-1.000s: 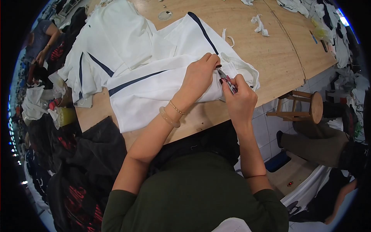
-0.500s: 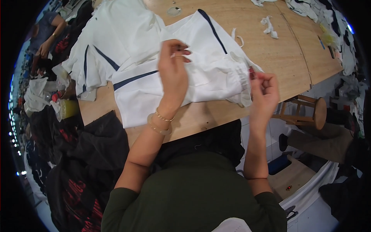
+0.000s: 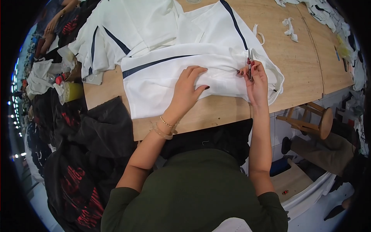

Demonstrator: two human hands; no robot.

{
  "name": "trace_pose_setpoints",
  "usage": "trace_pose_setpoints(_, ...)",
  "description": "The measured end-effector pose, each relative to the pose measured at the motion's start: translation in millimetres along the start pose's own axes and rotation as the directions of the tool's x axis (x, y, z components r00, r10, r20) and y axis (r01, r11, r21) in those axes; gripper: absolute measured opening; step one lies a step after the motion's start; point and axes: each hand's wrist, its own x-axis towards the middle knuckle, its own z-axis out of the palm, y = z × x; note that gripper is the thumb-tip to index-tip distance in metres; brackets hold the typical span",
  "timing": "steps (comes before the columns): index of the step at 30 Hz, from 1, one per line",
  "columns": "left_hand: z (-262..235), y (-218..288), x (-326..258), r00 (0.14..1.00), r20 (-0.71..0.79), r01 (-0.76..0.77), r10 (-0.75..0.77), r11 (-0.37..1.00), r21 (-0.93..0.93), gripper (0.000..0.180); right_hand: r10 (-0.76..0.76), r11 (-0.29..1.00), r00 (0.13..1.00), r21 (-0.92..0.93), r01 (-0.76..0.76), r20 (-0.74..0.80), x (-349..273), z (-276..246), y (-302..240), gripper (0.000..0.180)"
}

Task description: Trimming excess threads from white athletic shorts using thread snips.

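left hand [image 3: 189, 87] nearest middle of white garment [image 3: 154, 87], resting on it palm-down, fingers loosely spread, gripping nothing

right hand [image 3: 257, 85] over garment's right part, fingers grasping small snips [image 3: 249, 65], blades pointing away from person, hard to say from here if fingertips also touch cloth

garment on table [image 3: 305, 69], long axis left to right across person, right end just beyond right hand, so that hand's nearer

navy stripe [image 3: 154, 66] past left hand

farther up, more white clothing [image 3: 150, 23] left, white scrap [image 3: 290, 34] right
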Motion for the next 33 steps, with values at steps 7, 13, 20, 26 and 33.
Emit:
trace_pose_setpoints(7,23,14,14,0.993,-0.115,0.036,-0.028,0.997,0.068,0.026,-0.006,0.998,1.0,-0.059,0.006,0.005,-1,-1,3,0.015)
trace_pose_setpoints(13,40,16,12,0.997,-0.069,0.026,-0.021,0.997,0.071,0.023,0.012,0.999,1.0,-0.051,-0.011,0.005,-2,1,2,0.014)
trace_pose_setpoints(20,38,5,6,0.985,-0.107,-0.126,0.135,0.988,0.085,0.016,-0.005,0.998,0.999,-0.056,0.007,0.034,-1,-2,2,0.018)
trace_pose_setpoints(26,37,-3,11,0.991,-0.137,0.015,-0.015,1.0,-0.003,0.004,-0.008,0.904,1.0,-0.426,0.014,0.016,-15,27,-21,0.016)
trace_pose_setpoints(33,35,-4,13,0.991,-0.071,0.109,-0.111,0.994,-0.03,0.003,-0.148,0.111,0.917,-0.915,0.387,0.37,-21,50,-27,0.017)
